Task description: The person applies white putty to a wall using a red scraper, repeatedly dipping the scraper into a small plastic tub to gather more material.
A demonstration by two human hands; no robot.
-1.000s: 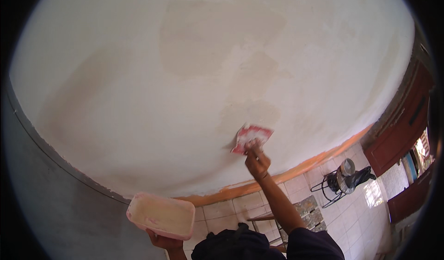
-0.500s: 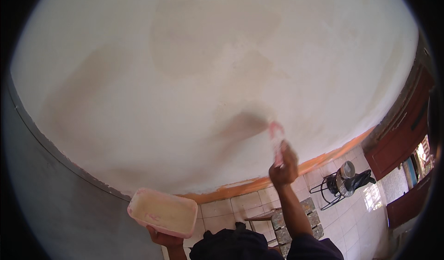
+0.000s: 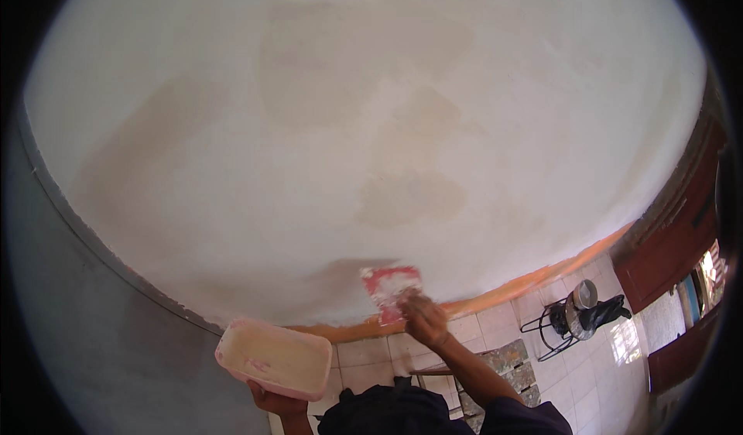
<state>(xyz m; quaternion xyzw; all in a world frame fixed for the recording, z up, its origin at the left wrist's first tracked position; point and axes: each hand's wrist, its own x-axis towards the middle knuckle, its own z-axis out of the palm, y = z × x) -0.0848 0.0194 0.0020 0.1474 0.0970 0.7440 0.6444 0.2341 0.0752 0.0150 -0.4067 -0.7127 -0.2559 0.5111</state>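
Note:
My right hand (image 3: 424, 320) grips a red, flat putty knife (image 3: 392, 282) smeared with white filler. Its blade is over the lower part of the pale wall (image 3: 309, 172); I cannot tell if it touches. My left hand (image 3: 272, 399) holds a pink rectangular tub (image 3: 319, 375) from below at the lower left, partly hidden by it. Inside the tub lies cream-coloured putty (image 3: 282, 350). Several damp-looking, darker patches (image 3: 414, 197) show on the wall.
An orange strip (image 3: 534, 279) runs along the wall's foot above white floor tiles (image 3: 565, 365). A plank bench (image 3: 507, 357) stands by my right arm. Farther right is a black metal stool (image 3: 551, 330) with a pot (image 3: 584, 292) on it. A grey wall (image 3: 85, 303) adjoins at left.
My right hand has come down and to the left with the putty knife, away from the lower middle patch, and the blade's flat face now shows. The tub has barely moved.

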